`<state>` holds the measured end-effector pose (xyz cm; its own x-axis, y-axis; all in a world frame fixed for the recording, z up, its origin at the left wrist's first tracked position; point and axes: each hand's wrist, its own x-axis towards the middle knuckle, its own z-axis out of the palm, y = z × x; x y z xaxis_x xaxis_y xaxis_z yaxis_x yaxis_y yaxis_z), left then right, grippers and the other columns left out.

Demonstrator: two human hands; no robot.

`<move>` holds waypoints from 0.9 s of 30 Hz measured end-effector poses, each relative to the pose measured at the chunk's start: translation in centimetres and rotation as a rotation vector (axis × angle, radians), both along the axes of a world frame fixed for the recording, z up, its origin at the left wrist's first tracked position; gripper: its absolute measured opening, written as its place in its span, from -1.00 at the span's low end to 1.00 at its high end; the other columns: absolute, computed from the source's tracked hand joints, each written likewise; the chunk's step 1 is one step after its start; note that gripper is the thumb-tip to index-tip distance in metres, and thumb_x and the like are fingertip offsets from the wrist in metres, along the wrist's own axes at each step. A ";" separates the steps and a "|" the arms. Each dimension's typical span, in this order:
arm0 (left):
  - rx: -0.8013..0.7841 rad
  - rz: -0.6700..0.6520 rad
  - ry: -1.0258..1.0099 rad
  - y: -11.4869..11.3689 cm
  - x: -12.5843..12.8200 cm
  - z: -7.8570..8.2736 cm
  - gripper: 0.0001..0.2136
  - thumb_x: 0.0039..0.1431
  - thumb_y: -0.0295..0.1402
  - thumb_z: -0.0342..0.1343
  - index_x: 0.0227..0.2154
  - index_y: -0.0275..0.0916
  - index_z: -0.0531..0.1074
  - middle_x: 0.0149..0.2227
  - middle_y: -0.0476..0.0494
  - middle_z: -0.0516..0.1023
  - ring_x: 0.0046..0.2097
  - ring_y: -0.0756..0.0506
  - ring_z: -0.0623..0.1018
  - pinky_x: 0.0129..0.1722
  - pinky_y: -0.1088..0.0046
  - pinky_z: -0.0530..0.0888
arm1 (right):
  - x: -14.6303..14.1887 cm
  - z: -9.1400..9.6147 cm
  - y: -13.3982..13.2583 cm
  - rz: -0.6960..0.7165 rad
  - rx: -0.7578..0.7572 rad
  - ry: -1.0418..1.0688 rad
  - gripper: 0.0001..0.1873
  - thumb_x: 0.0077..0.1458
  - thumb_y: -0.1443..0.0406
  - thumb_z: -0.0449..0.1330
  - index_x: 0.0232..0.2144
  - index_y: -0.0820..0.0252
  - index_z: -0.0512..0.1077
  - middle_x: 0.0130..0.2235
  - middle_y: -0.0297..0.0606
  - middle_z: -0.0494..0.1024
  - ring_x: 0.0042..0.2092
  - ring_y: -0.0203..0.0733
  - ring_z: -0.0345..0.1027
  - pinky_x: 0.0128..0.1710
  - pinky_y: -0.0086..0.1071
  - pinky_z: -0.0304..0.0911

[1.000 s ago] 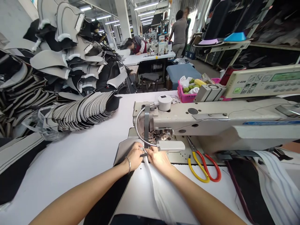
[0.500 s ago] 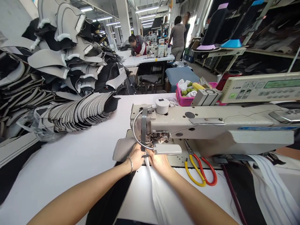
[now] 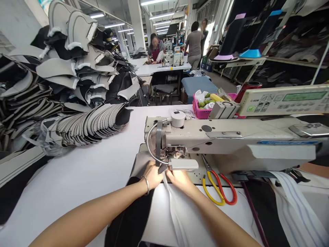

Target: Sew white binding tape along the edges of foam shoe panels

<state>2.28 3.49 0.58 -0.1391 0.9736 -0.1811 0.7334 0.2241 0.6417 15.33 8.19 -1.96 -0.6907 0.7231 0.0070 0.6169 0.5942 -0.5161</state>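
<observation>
My left hand [image 3: 153,176], a bracelet on its wrist, is closed on the edge of a grey and black fabric piece [image 3: 131,209] at the front of the sewing machine [image 3: 177,137]. The piece's grey end lies beside the machine head, and its black part hangs toward me. My right hand [image 3: 182,181] is closed at the white tape [image 3: 171,209], which runs down toward me between both hands. Its fingertips are partly hidden under the small lamp [image 3: 183,164]. A dark corner of fabric sticks up between the hands.
Scissors [image 3: 218,185] with yellow and red handles lie right of my right hand. A stack of curved pieces [image 3: 92,123] and a tall pile [image 3: 74,68] stand left. Behind the machine sits a pink basket [image 3: 202,111]. Co-workers [image 3: 194,43] are farther back.
The fabric piece has turned, its grey end swinging in toward the machine and more black showing below. My left hand has shifted slightly right and down. A seated co-worker's head has come up.
</observation>
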 end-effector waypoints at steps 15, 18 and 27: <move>0.172 -0.040 -0.330 -4.5 -1.6 -1.5 -0.93 -0.11 -0.48 0.00 -0.55 -0.28 0.39 -0.39 -0.14 0.43 -0.26 -0.11 0.38 -0.17 0.32 0.34 | 1.7 1.8 -3.0 0.111 -0.535 0.185 -0.85 -0.14 0.45 0.03 -0.56 0.20 0.08 -0.56 -0.47 0.14 -0.51 -0.40 0.03 -0.55 -0.54 -0.06; -0.106 0.387 -0.798 -3.4 0.2 -1.0 -0.79 0.01 -0.28 0.00 -0.60 -0.29 0.33 -0.52 -0.12 0.42 -0.44 -0.06 0.43 -0.40 0.38 0.40 | 1.2 2.6 -6.4 0.221 -0.563 0.250 -0.87 -0.15 0.46 0.04 -0.51 0.21 0.14 -0.56 -0.47 0.17 -0.52 -0.40 0.05 -0.55 -0.54 -0.04; -0.330 0.557 -1.101 -2.8 -0.6 -2.1 -0.90 -0.10 -0.46 0.15 -0.49 -0.40 0.38 -0.66 0.01 0.34 -0.69 0.16 0.22 -0.73 0.64 0.11 | 9.5 4.0 -3.2 -0.179 0.245 -0.390 -0.81 0.05 0.37 -0.03 -0.46 0.32 0.36 -0.47 -0.08 0.39 -0.40 -0.07 0.30 -0.43 -0.29 0.18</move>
<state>1.66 0.74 -1.55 -0.1352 0.7191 -0.6816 -0.3918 0.5931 0.7034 24.88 5.02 2.01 -0.5405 0.8403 -0.0427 0.8400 0.5360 -0.0844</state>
